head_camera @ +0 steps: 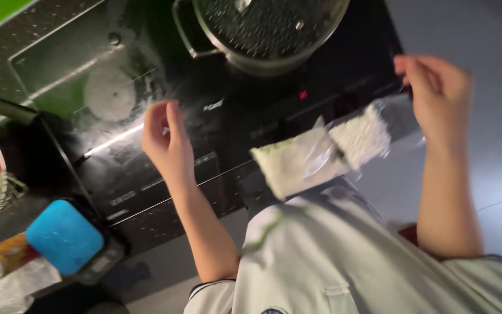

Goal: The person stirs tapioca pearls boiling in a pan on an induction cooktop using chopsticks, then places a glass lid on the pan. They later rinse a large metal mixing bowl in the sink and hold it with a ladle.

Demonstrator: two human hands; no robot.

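- Two clear plastic bags (326, 152) hang in front of the black cooktop (204, 116), one pale green, one white; both look shut, though blur makes that unsure.
- Right hand (437, 93) pinches the bags' upper edge, fingers together.
- Left hand (167, 142) hovers over the cooktop, fingers curled, holding nothing.
- Lidded pot (268, 29) sits on the cooktop, lid still on.

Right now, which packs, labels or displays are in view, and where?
Clear plastic bag: mid-frame over the cooktop's front edge, white contents, motion-blurred.
Red indicator: small glow on the black cooktop, below the lidded pot.
Cylindrical container: lower left, orange-yellow, lying beside a blue pad.
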